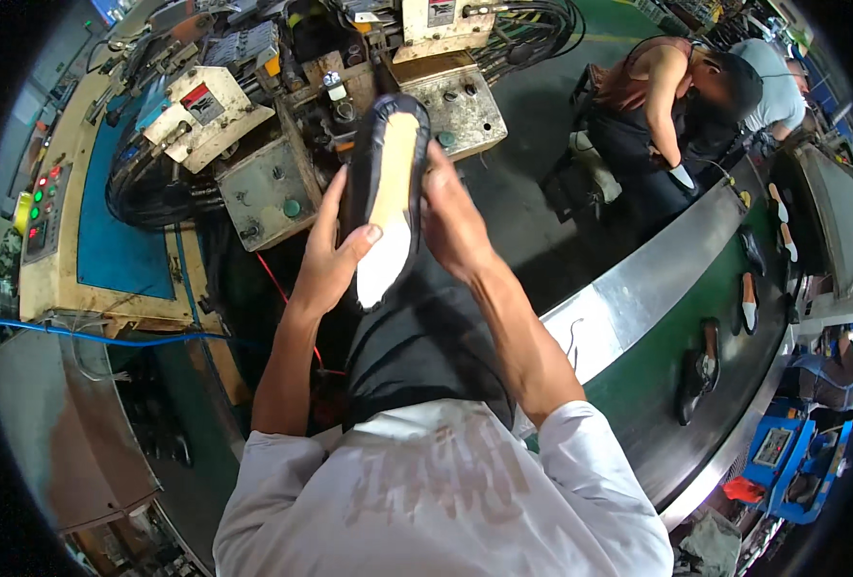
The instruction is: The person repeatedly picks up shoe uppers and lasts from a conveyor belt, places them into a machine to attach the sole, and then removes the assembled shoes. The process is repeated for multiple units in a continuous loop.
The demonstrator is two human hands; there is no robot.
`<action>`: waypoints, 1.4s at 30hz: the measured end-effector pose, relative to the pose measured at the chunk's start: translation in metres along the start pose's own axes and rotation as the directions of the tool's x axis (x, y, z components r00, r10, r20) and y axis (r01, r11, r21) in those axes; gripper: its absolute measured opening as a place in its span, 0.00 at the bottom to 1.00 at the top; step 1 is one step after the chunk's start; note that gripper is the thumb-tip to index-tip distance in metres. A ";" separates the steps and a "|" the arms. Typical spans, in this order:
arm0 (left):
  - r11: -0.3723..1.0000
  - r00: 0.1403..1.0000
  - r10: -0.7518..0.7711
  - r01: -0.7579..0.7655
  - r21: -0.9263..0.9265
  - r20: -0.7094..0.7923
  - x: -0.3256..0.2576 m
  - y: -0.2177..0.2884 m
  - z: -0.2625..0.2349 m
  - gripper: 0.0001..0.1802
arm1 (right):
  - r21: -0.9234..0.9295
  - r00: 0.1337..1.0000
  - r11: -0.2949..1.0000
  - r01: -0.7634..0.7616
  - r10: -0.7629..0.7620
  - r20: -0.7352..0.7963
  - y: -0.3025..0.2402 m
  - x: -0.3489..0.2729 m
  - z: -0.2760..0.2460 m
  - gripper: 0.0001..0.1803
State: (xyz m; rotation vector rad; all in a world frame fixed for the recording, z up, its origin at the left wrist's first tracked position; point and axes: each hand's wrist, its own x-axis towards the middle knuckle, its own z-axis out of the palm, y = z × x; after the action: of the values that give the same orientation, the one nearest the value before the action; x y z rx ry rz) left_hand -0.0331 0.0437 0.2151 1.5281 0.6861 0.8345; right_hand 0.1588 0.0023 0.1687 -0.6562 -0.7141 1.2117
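Between my hands, in front of the machine, is a black shoe upper with its underside turned up toward me. Its insole is tan along the far part and white at the near end. My left hand grips the shoe's left side, thumb pressed over the edge onto the insole and fingers along the side. My right hand lies against the right side, fingers slightly blurred and partly hidden behind the shoe. The shoe's lower face is out of sight.
A greasy machine with two metal control boxes stands ahead. At left is a panel with lit buttons. To the right, a conveyor carries several shoes and insoles. A seated co-worker bends over a shoe at far right.
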 end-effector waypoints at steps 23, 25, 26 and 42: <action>0.903 0.829 -0.175 0.350 0.248 -0.531 -0.251 -0.010 -0.033 0.54 | -0.615 0.902 0.781 -0.114 0.341 0.266 0.102 -0.032 0.043 0.37; 0.916 0.722 -0.154 0.360 0.176 -0.674 -0.302 -0.017 -0.047 0.53 | -0.557 0.853 0.744 -0.369 0.509 0.114 0.118 -0.039 0.031 0.31; 0.897 0.633 -0.159 0.414 0.157 -0.758 -0.327 -0.016 -0.052 0.53 | -0.540 0.840 0.736 -0.410 0.535 0.091 0.130 -0.041 0.019 0.29; 0.700 -0.633 -0.042 0.533 -0.475 -0.773 -0.724 -0.172 0.045 0.54 | -0.439 0.644 0.572 -0.693 0.765 -0.020 0.218 -0.042 -0.097 0.20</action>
State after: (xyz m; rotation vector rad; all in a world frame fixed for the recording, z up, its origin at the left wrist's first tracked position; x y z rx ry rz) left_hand -0.4012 -0.5505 -0.0449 -0.1596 2.7817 1.3415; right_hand 0.0983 0.0035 -0.0656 -1.3081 -0.8898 1.9389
